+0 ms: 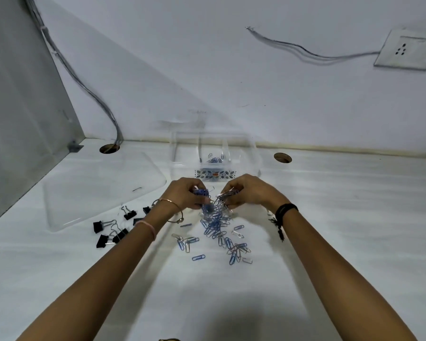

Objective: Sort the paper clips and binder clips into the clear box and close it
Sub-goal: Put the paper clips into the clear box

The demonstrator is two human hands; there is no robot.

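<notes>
The clear box (253,153) stands open at the back of the white table, with a few blue paper clips (214,159) inside. Its clear lid (96,193) lies flat to the left. A heap of blue and silver paper clips (217,227) is spread on the table in front of the box. Black binder clips (108,230) lie to the left of the heap. My left hand (185,195) is shut on a bunch of blue paper clips. My right hand (246,193) is shut on a bunch of silver paper clips. Both hands hover just above the heap.
A grey panel (22,107) walls off the left side. The back wall carries a socket plate (408,50) and loose wires (305,51). Cable holes (282,158) open in the table near the wall, one with a cable bundle (108,114) running into it.
</notes>
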